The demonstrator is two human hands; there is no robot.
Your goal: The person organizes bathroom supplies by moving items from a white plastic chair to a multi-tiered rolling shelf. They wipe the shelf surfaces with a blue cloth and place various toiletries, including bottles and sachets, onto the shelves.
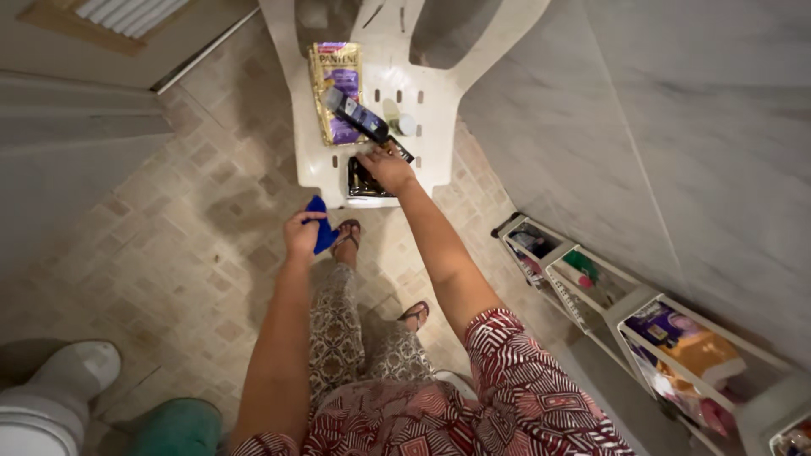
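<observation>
Looking down, we see our right hand (387, 166) stretched out over the white slotted plastic chair (317, 165), fingers curled down onto a dark, flat packet (365, 182) at the seat's front edge. It touches the packet; whether it truly grips it, we cannot tell from here. Our left hand (301, 234) hangs lower, just off the seat's front edge, closed around a small bright blue cloth (321, 225), bunched so it stays out of the way. On the seat, toward its back edge, lies a gold and purple sachet pack (335, 89), with a dark blue bottle (356, 116) resting slantwise across its corner, and a small pale round cap (407, 125) just beside. Along the right wall stands a white shelf rack (629, 304) of toiletries.
</observation>
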